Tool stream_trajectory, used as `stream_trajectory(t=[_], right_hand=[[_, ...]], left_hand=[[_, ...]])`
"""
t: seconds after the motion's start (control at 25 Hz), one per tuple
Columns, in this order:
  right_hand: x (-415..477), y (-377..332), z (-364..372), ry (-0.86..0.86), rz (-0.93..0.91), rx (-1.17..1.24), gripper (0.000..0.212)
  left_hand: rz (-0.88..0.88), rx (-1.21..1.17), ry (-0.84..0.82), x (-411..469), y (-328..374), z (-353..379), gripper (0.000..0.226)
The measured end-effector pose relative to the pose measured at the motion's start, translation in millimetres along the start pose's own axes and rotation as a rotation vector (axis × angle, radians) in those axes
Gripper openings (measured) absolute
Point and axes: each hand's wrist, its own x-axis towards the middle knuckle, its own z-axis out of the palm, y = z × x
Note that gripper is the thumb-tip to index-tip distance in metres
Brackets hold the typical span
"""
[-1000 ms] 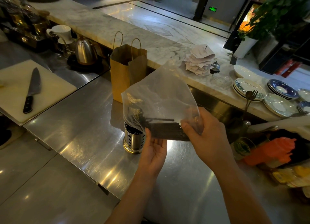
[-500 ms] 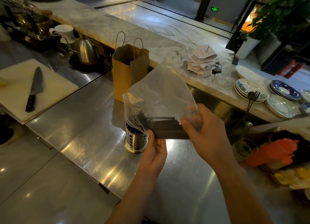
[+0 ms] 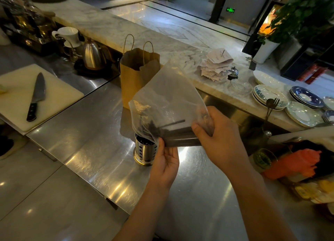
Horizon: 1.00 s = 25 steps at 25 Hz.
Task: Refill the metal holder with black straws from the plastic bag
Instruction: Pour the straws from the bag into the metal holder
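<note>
A clear plastic bag (image 3: 168,96) hangs above the steel counter, held by both hands. A bundle of black straws (image 3: 180,137) lies sideways in its lower part, with some ends pointing left. My left hand (image 3: 165,165) grips the bag's lower edge from beneath, thumb on the straws. My right hand (image 3: 218,137) pinches the bag's right end around the bundle. The perforated metal holder (image 3: 144,151) stands upright on the counter just below the bag's left corner, a few dark straw tips showing inside.
A brown paper bag (image 3: 137,74) stands behind the holder. A cutting board with a knife (image 3: 36,96) lies at left, a kettle (image 3: 92,55) behind it. Stacked plates (image 3: 269,97) and a receipt spike (image 3: 216,65) sit on the marble ledge. An orange bottle (image 3: 292,164) lies at right.
The bag has shifted slightly; the straws inside slid and bunched toward the left corner above the holder. Both hands keep their grip.
</note>
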Motion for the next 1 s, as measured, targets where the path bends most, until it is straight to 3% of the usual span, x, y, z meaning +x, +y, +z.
stream_trajectory(t=[0.12, 0.24, 0.32, 0.52, 0.6, 0.68, 0.76, 0.88, 1.0], right_hand=[[3.0, 1.4, 0.6, -0.019, 0.022, -0.013, 0.023], [9.2, -2.9, -0.3, -0.026, 0.023, -0.019, 0.025], [16.5, -7.2, -2.8, -0.032, 0.028, -0.032, 0.029], [40.2, -15.6, -6.4, -0.104, -0.054, -0.096, 0.039], [48.0, -19.3, -8.0, -0.112, -0.097, -0.116, 0.039], [53.0, -24.2, -9.1, -0.133, -0.113, -0.140, 0.038], [56.4, -28.9, -10.2, -0.141, -0.125, -0.151, 0.036], [59.0, -33.9, -12.2, -0.135, -0.145, -0.143, 0.029], [63.3, -36.4, -11.1, -0.138, -0.164, -0.155, 0.025]], left_hand=[[-0.024, 0.035, -0.014, 0.9, -1.5, -3.0, 0.032], [-0.027, 0.043, -0.073, 0.3, 0.6, -3.4, 0.050], [-0.041, 0.062, -0.065, 0.6, 1.7, -2.9, 0.047], [-0.061, 0.171, 0.107, -3.9, 12.6, -8.8, 0.050], [-0.033, 0.221, 0.218, -4.2, 20.3, -12.7, 0.041], [0.077, 0.331, 0.345, -1.5, 31.2, -18.7, 0.022], [0.301, 0.557, 0.427, 0.0, 42.8, -23.0, 0.009], [0.684, 1.110, 0.424, -4.5, 55.7, -16.6, 0.017], [0.856, 1.451, 0.337, -2.3, 69.6, -6.8, 0.034]])
